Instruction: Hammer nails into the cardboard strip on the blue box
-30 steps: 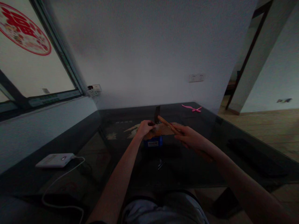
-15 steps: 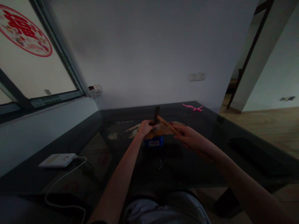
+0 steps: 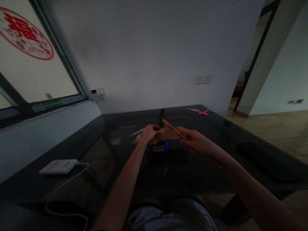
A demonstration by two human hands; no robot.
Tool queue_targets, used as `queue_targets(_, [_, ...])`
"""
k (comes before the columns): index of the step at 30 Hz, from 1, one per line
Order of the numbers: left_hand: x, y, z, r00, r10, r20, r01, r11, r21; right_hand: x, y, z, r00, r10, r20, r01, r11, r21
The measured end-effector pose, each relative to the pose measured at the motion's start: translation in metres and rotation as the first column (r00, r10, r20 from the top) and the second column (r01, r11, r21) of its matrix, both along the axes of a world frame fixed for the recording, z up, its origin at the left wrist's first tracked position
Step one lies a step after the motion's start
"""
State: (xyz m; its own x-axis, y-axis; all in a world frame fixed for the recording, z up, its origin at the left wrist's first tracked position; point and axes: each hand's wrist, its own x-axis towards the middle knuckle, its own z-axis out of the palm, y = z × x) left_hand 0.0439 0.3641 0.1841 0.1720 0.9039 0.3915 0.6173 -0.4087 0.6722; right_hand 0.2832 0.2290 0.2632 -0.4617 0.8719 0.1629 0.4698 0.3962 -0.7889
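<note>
A hammer with a wooden handle (image 3: 172,127) and a dark head (image 3: 161,117) is held over a brown board (image 3: 168,133) that lies on a blue box (image 3: 158,147). My right hand (image 3: 195,142) is wrapped round the handle. My left hand (image 3: 149,132) rests on the board's left end with its fingers pinched close under the hammer head. What the pinch holds is too small and dark to see.
A dark glass table (image 3: 204,166) carries a white device (image 3: 58,166) with a white cable (image 3: 64,192) at the left and a pink strip (image 3: 198,111) at the far right. A window is on the left, a doorway on the right.
Almost nothing has moved. Both hands and the hammer stay over the board; the view has shifted only slightly.
</note>
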Motion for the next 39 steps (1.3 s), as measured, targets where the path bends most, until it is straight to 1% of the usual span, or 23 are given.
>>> queue_targets(5, [0.001,0.000,0.000,0.999,-0.015,0.035,0.016,0.999,-0.028,0.003,-0.003,0.007,0.999,0.008,-0.045,-0.007,1.000,0.007])
queue_targets(9, [-0.001,0.003,-0.002,1.000,0.000,0.008,0.000,1.000,-0.004,0.001,0.003,0.000,0.999,0.032,0.030,-0.032,0.999,0.000])
queue_targets(12, [-0.002,0.004,-0.003,1.000,0.008,-0.012,-0.009,1.000,-0.004,0.000,0.004,-0.003,0.998,0.018,0.056,-0.018,1.000,0.007])
queue_targets(18, [0.001,-0.001,0.001,0.999,-0.010,0.031,0.011,1.000,-0.023,0.001,-0.002,0.002,0.999,-0.011,-0.051,0.010,1.000,-0.009])
queue_targets(23, [0.000,-0.002,0.002,1.000,0.007,0.015,-0.006,1.000,-0.015,-0.002,0.003,-0.008,0.999,0.034,-0.023,-0.035,0.999,-0.014])
queue_targets(25, [0.000,-0.002,0.002,1.000,0.013,0.003,-0.013,1.000,-0.014,-0.002,0.003,-0.010,0.999,0.029,-0.026,-0.029,0.999,-0.016])
queue_targets(29, [0.001,-0.003,0.005,1.000,0.011,-0.019,-0.011,1.000,-0.004,0.002,-0.002,-0.007,0.994,-0.024,-0.110,0.021,0.999,-0.025])
queue_targets(33, [0.003,-0.006,0.008,0.998,0.020,-0.058,-0.020,1.000,0.012,0.007,-0.006,-0.009,0.972,-0.056,-0.227,0.037,0.995,-0.089])
queue_targets(36, [0.003,-0.008,0.008,0.998,0.017,-0.065,-0.015,0.999,0.035,0.008,-0.002,-0.023,0.945,-0.083,-0.317,0.044,0.991,-0.129])
queue_targets(39, [0.002,-0.010,0.010,0.998,-0.005,-0.055,0.008,0.999,0.047,0.005,0.007,-0.045,0.887,-0.113,-0.448,0.040,0.985,-0.169])
